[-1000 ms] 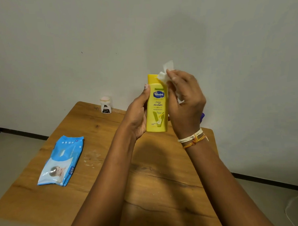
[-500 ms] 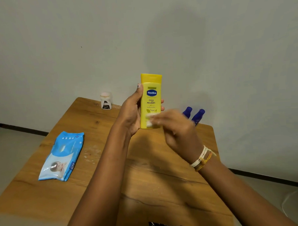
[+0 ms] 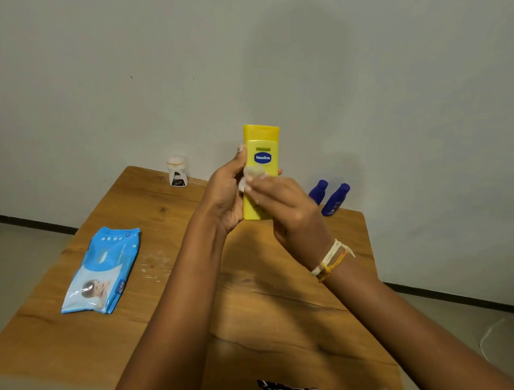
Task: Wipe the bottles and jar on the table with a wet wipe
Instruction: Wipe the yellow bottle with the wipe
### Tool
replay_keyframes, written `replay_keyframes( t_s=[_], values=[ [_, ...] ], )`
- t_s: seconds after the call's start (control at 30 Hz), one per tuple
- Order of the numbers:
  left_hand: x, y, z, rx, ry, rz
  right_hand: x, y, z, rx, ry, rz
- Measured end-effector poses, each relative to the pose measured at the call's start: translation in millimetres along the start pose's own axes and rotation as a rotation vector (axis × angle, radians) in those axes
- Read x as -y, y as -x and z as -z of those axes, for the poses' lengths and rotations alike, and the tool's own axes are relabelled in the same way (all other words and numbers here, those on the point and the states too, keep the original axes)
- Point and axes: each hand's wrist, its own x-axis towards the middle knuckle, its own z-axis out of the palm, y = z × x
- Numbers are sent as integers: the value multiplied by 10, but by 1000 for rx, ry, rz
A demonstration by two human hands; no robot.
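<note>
Gripping the upright yellow bottle [image 3: 261, 153], left hand [image 3: 225, 196]; right hand [image 3: 282, 205] presses a pinched wet wipe [image 3: 250, 176] against it.

Wooden table [image 3: 284, 311] against plain grey wall [image 3: 243, 48].

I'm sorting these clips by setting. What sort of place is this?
Probably a plain room in a home: a wooden table against a bare wall, with a pack of baby wipes and lotion bottle about.
</note>
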Motion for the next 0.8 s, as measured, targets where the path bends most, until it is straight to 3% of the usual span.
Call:
replay_keyframes(
  t_s=[0.1, 0.17, 0.33, 0.5, 0.63, 0.8],
  values=[
    [11, 3, 13, 11, -19, 26, -57, 250, 10, 88, 16, 113],
    [39, -10, 3, 23, -4, 32, -133, 279, 85, 56, -24, 158],
    [91, -55, -31, 29, 40, 6, -235, -238, 218, -319, -90, -20],
    [111, -43, -19, 13, 171, 3, -241, -358, 86, -49, -18, -98],
    [48, -16, 85, -4, 127, 12, -63, 92, -37, -27, -56, -93],
    [44, -19, 122, -29, 70, 15, -51, 349, -42, 21, -15, 59]
  ],
)
